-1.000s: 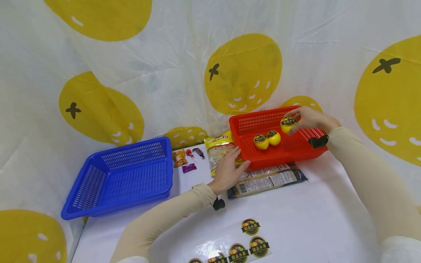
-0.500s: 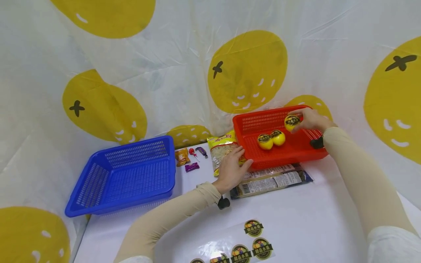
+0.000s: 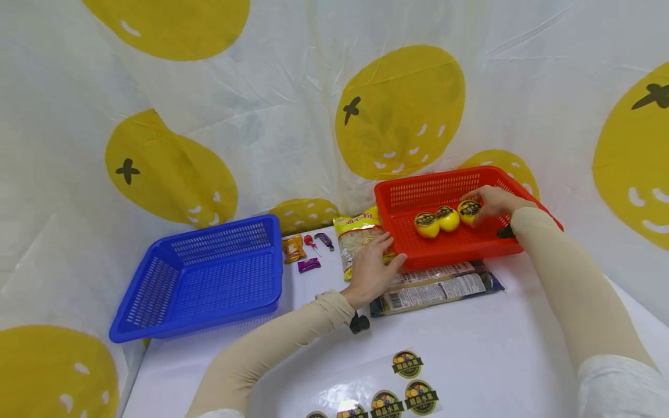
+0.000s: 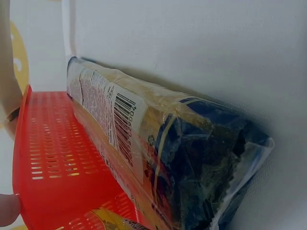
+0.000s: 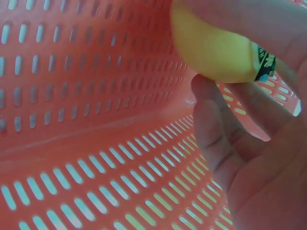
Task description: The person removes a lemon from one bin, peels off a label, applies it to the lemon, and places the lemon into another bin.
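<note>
My right hand (image 3: 499, 202) holds a yellow lemon (image 3: 468, 211) with a dark round label, low inside the red basket (image 3: 460, 251). In the right wrist view, thumb and fingers pinch this lemon (image 5: 216, 48), and the hand covers part of it. Just left of it, two more labelled lemons (image 3: 427, 226) lie side by side on the basket floor. My left hand (image 3: 372, 270) rests at the basket's front left corner with its fingers extended over a yellow pasta bag (image 3: 360, 235). A fingertip (image 4: 7, 210) touches the red rim in the left wrist view.
Long clear-and-blue food packs (image 3: 434, 293) lie against the basket's front. A blue basket (image 3: 219, 287) stands left, with several small candies (image 3: 309, 265) beside it. A sheet of round labels (image 3: 387, 402) lies in front. A fruit-print curtain (image 3: 292, 139) hangs behind.
My right hand has lowered the lemon into the red basket, close to the other two. The left hand stays at the basket corner. The head view has shifted slightly.
</note>
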Demonstrator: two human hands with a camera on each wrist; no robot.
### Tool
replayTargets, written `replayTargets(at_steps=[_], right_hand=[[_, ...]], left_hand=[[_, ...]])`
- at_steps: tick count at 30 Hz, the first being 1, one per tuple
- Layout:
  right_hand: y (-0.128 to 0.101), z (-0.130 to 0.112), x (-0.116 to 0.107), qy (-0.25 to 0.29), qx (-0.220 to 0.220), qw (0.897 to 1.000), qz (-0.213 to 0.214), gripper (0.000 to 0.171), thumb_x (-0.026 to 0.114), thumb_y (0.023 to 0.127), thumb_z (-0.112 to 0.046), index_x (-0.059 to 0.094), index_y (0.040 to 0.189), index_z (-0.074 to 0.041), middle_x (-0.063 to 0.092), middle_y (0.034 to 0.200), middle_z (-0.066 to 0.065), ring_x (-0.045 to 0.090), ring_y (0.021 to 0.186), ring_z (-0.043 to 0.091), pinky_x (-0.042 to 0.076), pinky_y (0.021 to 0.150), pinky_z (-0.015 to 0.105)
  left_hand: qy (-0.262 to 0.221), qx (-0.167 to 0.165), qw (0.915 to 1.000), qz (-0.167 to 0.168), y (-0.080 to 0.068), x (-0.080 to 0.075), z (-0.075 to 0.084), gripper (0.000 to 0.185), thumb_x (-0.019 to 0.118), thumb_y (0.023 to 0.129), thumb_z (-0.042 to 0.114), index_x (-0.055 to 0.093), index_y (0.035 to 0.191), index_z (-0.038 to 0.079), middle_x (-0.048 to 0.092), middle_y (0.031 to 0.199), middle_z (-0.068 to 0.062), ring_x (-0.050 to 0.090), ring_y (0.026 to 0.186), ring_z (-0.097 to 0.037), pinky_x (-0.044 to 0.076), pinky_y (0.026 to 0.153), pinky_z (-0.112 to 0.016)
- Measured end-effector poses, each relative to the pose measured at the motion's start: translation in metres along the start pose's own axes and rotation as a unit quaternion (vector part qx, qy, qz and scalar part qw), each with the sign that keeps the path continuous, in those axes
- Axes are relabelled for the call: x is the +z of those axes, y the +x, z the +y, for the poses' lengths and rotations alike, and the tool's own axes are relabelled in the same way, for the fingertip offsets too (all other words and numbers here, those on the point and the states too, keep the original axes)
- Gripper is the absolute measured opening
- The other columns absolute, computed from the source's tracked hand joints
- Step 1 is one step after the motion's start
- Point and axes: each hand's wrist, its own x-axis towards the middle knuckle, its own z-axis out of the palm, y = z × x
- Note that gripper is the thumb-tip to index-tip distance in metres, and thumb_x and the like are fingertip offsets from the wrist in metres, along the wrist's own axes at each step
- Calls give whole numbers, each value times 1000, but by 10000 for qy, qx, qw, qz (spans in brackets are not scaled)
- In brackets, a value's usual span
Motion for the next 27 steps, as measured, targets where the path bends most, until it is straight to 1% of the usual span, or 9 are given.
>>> replayTargets(at_steps=[3,10,17,21,25,27], right_hand=[[0,0,1,-38,-26,10000,-16,78,89,77,-16,54,145,-1,54,138,34,48,122,50,37,108,74],[-1,-2,1,-255,-266,9993,-116,78,90,74,-10,55,141,5,53,136,38,48,123,53,35,110,73],[1,-2,2,-207,-111,9994,-248,78,89,76,-13,54,143,4,55,135,36,49,121,49,36,110,72],[4,0,2,-287,-220,9989,-297,78,89,77,-13,53,144,4,56,135,35,51,121,48,37,110,71],[3,-1,3,-200,-194,9987,-434,79,87,79,-15,50,147,3,54,138,36,48,123,50,38,109,71],[1,-1,3,-127,-76,9987,-493,81,87,80,-17,47,149,1,51,141,36,45,124,51,36,109,73]], left_hand=[[14,-39,10000,-16,-1,-1,1,54,66,99,38,60,144,9,55,154,0,52,143,-22,40,119,-46],[-132,-130,9998,-49,-2,-2,0,54,66,99,38,59,144,9,54,155,0,50,145,-23,39,120,-48],[-115,-104,9999,-26,-1,1,-4,54,67,99,37,59,144,8,55,155,0,51,145,-22,39,120,-48],[-139,-126,9998,-15,0,1,-4,54,68,99,36,59,144,8,55,155,0,51,144,-23,39,120,-49],[-142,-116,9998,-6,0,1,-5,53,68,98,35,60,143,8,55,154,-1,51,144,-23,39,120,-49],[-140,-99,9999,8,0,2,-5,53,68,98,34,60,143,7,56,154,-1,52,144,-23,39,120,-49]])
